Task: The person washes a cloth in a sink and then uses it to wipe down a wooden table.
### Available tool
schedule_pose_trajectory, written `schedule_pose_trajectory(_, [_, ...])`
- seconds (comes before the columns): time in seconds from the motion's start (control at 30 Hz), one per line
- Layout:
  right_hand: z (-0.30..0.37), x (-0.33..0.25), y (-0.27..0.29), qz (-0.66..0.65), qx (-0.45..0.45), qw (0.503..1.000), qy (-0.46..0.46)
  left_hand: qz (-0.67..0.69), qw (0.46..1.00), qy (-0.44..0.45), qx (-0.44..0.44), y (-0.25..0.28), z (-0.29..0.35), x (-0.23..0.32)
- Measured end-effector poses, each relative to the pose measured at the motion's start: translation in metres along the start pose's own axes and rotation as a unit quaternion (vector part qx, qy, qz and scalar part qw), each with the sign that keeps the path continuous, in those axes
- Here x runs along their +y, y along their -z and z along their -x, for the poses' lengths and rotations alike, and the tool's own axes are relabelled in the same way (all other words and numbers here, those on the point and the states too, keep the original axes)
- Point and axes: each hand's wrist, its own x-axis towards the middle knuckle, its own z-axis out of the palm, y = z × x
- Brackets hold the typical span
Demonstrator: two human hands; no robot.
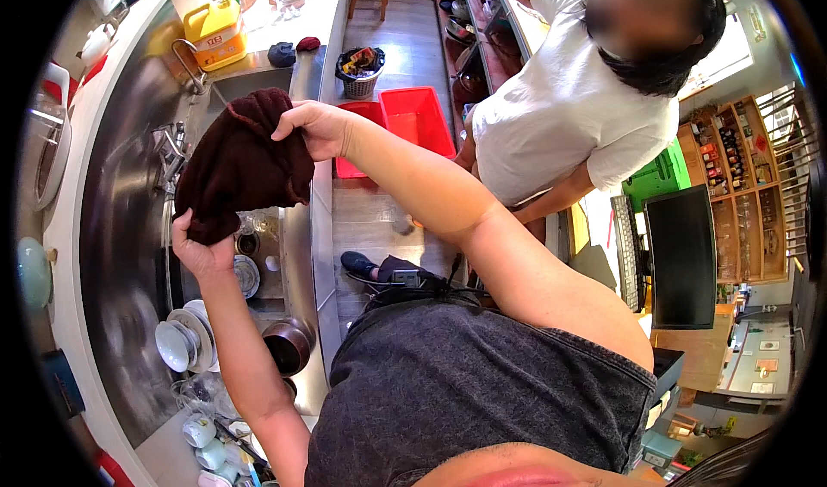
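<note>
A dark brown cloth [245,155] is stretched between my two hands above the steel sink. My left hand [202,246] pinches its lower left corner. At the upper right edge, my right hand [314,129] grips the fabric. The cloth hangs over part of the basin and hides what lies beneath it. Just left of it is the faucet [170,152]. Below my left hand, a small dish [245,276] and other small ware sit in the basin.
Stacked white plates [185,340], a dark brown pot [289,346] and cups [200,431] stand near my left forearm. A yellow jug [214,32] is by the far basin. Red bins [418,118] and a wastebasket [360,69] are on the floor. A person in a white shirt [568,99] stands at right.
</note>
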Motion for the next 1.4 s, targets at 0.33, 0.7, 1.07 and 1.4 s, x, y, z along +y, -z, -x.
schedule_pose_trajectory(0.33, [-0.007, -0.008, 0.039, 0.616, 0.199, 0.758, -0.086, -0.085, 0.982, -0.152, 0.076, 0.03, 0.015, -0.003])
schedule_pose_trajectory(0.7, [-0.093, 0.039, 0.087, 0.082, 0.146, 0.972, -0.163, 0.119, 0.985, -0.052, 0.113, 0.093, 0.053, 0.014])
schedule_pose_trajectory(1.07, [-0.133, 0.016, 0.051, 0.018, -0.043, 0.991, -0.127, 0.181, 0.961, 0.207, 0.006, 0.077, 0.01, -0.044])
schedule_pose_trajectory(1.4, [-0.138, -0.026, 0.082, 0.168, 0.09, 0.981, -0.041, 0.187, 0.979, 0.053, -0.058, 0.055, -0.062, -0.015])
